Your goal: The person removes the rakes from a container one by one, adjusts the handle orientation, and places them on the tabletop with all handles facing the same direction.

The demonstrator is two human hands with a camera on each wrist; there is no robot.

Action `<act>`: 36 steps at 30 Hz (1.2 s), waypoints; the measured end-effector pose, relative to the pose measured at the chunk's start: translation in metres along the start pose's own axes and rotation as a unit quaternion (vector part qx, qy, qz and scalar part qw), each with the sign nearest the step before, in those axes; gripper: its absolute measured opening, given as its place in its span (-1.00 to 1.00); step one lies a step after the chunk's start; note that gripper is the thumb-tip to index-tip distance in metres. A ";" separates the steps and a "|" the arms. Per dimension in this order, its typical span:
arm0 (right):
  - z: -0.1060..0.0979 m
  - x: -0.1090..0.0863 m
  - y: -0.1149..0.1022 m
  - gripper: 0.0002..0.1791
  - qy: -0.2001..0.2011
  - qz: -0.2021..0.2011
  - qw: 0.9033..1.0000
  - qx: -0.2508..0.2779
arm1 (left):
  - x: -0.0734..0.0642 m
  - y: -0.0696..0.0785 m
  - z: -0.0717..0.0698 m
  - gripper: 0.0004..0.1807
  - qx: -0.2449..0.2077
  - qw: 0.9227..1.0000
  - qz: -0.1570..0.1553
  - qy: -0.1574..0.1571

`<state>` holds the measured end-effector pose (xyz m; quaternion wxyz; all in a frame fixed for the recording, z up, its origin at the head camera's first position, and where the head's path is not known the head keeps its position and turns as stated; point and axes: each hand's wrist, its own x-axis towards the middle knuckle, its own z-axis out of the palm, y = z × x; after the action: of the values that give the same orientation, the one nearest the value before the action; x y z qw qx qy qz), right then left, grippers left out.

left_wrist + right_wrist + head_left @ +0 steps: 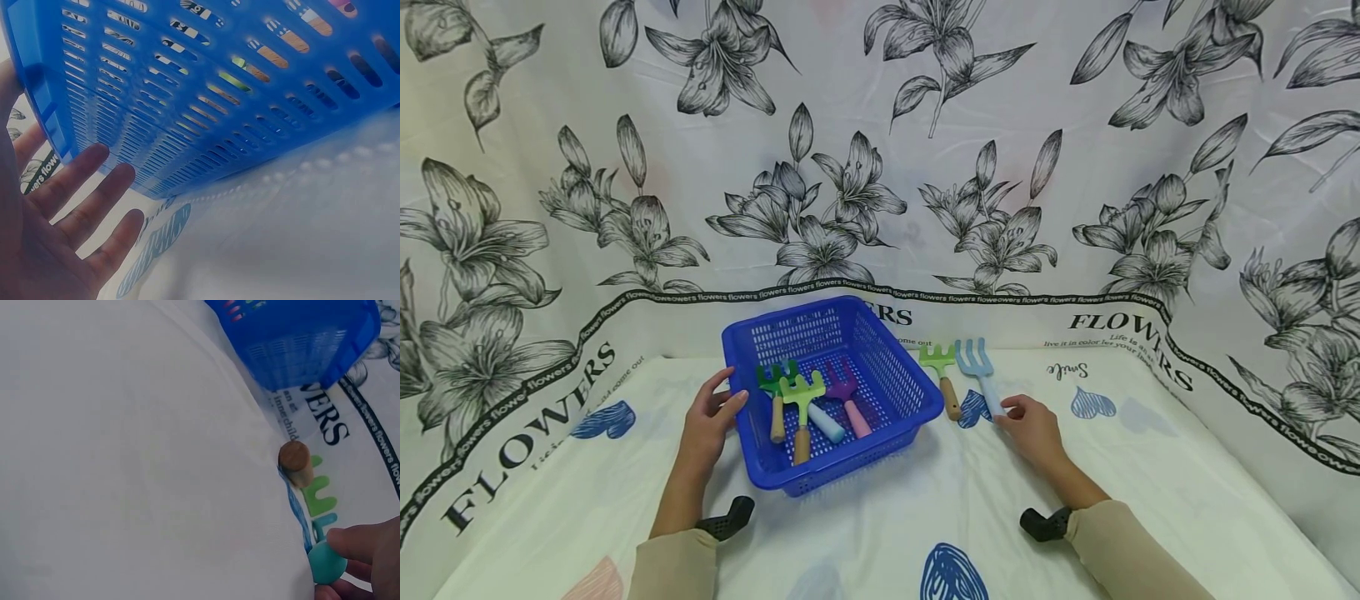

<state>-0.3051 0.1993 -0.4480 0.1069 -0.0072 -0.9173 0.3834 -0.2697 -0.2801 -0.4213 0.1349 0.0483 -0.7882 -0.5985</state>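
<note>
At the left stands a blue plastic basket [865,456] with slotted walls. My left hand [711,408] grips its left rim with thumb and index finger; the other fingers [81,219] spread loosely beside the outer wall. My right hand [1030,425] pinches the handle end of a light blue toy garden fork [990,393], which lies on the cloth, tines pointing away. Beside it lies a light green fork [950,398] with a wooden handle. Inside the basket are a dark green fork [777,419], a light green fork [803,415], a light blue handle [826,423] and a purple fork with pink handle [854,415].
A white cloth [865,533] printed with hearts covers the table. Behind it hangs a white curtain [917,233] with black flower drawings and lettering. Black wrist devices [728,518] sit at both sleeves.
</note>
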 end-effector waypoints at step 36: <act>-0.017 0.009 -0.034 -0.55 0.003 0.010 0.998 0.060 | 0.002 -0.002 0.000 -0.28 -0.005 1.000 0.008 0.001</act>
<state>-0.3079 0.1882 -0.4104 0.1056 -0.0110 -0.8923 0.4388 -0.2714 -0.2809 -0.4232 0.1408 0.0416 -0.7855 -0.6012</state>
